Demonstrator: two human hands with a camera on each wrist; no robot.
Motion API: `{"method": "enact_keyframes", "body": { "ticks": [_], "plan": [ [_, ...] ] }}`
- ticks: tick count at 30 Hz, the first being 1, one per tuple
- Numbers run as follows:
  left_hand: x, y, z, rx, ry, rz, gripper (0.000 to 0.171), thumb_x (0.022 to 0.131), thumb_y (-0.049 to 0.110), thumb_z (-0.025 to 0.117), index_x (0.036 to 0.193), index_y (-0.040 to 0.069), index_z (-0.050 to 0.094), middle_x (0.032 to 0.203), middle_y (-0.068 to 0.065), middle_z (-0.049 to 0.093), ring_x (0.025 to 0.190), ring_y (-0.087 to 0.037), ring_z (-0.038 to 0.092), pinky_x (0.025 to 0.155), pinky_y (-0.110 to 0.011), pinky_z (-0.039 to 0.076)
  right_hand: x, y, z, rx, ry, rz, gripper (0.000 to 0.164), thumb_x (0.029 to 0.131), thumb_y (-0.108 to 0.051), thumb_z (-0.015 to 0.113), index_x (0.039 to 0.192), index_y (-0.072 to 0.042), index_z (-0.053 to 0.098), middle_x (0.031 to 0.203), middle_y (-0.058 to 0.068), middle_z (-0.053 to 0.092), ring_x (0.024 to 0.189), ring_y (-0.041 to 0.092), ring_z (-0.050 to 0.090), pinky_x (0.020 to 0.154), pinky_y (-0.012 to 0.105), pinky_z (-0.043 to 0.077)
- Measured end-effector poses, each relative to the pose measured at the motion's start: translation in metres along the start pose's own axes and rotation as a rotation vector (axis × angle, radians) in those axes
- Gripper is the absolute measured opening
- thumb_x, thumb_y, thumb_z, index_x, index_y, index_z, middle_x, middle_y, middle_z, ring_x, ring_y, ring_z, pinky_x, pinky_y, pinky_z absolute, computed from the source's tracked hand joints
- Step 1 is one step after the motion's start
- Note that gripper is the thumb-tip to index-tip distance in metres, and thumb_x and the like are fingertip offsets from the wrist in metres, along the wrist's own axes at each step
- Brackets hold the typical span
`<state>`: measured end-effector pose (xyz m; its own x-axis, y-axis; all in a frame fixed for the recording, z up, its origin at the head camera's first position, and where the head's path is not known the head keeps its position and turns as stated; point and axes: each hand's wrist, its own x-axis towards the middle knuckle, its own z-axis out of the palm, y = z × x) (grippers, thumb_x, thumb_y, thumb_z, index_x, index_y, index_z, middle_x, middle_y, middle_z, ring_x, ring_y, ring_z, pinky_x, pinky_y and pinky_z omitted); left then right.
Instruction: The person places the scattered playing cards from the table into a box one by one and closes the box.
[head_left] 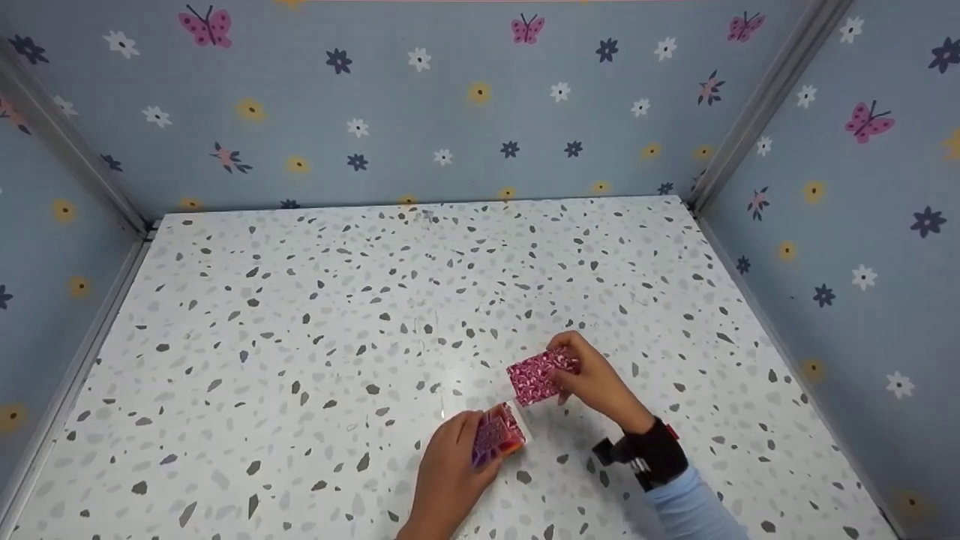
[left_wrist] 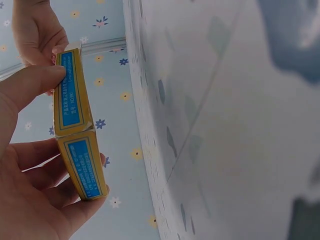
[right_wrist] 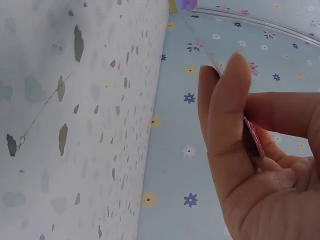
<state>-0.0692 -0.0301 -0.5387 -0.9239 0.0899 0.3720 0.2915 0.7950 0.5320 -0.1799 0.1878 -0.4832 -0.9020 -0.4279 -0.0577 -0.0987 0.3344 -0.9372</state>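
My left hand [head_left: 454,457] grips a small card box [head_left: 496,436], purple and orange on its face, with a pink patterned patch near its upper right end. In the left wrist view the box's [left_wrist: 75,97] yellow side has blue text panels and a crease midway; the thumb presses one edge and fingers support the other end. My right hand [head_left: 596,382] pinches thin playing cards [head_left: 534,377] with a pink-and-white patterned back, just above and right of the box and apart from it. Their thin edge [right_wrist: 254,137] shows between the fingers in the right wrist view; how many is unclear.
Both hands are over a white speckled tabletop [head_left: 300,337]. Blue walls with flowers and butterflies [head_left: 450,97] stand along its back and sides, with grey metal strips [head_left: 765,105] in the corners. A black strap [head_left: 664,454] with a camera mount circles the right wrist.
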Motion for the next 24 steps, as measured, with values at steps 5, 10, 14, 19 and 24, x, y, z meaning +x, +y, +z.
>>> {"method": "enact_keyframes", "body": {
  "ticks": [5, 10, 14, 19, 24],
  "plan": [
    [0.000, 0.000, -0.001, 0.008, -0.001, -0.007, 0.062, 0.066, 0.029, 0.080, 0.118, 0.005, 0.059, 0.111, -0.007, 0.060, 0.102, -0.022, 0.058, 0.092, -0.037, 0.051, -0.009, -0.006, 0.002, 0.061, -0.015, 0.007, 0.027, 0.091, -0.003, 0.056, 0.112, 0.000, 0.038, 0.095, 0.018, 0.056, 0.051, 0.013, 0.058, 0.054, 0.059, 0.051],
    [0.000, 0.002, -0.001, 0.014, -0.020, -0.019, 0.063, 0.065, 0.030, 0.081, 0.119, 0.005, 0.058, 0.113, -0.006, 0.059, 0.103, -0.021, 0.058, 0.093, -0.036, 0.050, -0.012, -0.006, 0.007, 0.062, -0.079, 0.006, 0.026, 0.092, -0.005, 0.054, 0.109, 0.004, 0.037, 0.089, 0.026, 0.058, 0.049, 0.018, 0.060, 0.053, 0.056, 0.052],
    [-0.001, 0.003, -0.001, 0.012, -0.030, -0.029, 0.065, 0.065, 0.029, 0.082, 0.120, 0.006, 0.057, 0.114, -0.007, 0.059, 0.104, -0.022, 0.058, 0.093, -0.037, 0.050, -0.013, -0.004, 0.010, 0.019, -0.078, 0.002, 0.022, 0.092, -0.001, 0.053, 0.108, 0.004, 0.038, 0.087, 0.028, 0.060, 0.051, 0.024, 0.061, 0.050, 0.047, 0.055],
    [0.000, 0.004, -0.002, 0.007, -0.023, -0.030, 0.066, 0.065, 0.031, 0.081, 0.121, 0.007, 0.056, 0.115, -0.005, 0.058, 0.105, -0.021, 0.057, 0.094, -0.036, 0.050, -0.021, -0.021, 0.014, -0.030, -0.081, -0.004, 0.020, 0.091, 0.003, 0.052, 0.105, 0.005, 0.039, 0.087, 0.027, 0.061, 0.053, 0.029, 0.061, 0.049, 0.039, 0.056],
    [0.001, 0.003, -0.003, 0.008, -0.012, -0.036, 0.066, 0.064, 0.031, 0.081, 0.121, 0.008, 0.057, 0.115, -0.005, 0.059, 0.105, -0.021, 0.057, 0.095, -0.037, 0.050, -0.026, -0.036, 0.016, -0.039, -0.104, -0.019, 0.018, 0.091, 0.005, 0.050, 0.105, 0.007, 0.039, 0.086, 0.028, 0.059, 0.055, 0.036, 0.059, 0.049, 0.034, 0.057]
  ]
}}
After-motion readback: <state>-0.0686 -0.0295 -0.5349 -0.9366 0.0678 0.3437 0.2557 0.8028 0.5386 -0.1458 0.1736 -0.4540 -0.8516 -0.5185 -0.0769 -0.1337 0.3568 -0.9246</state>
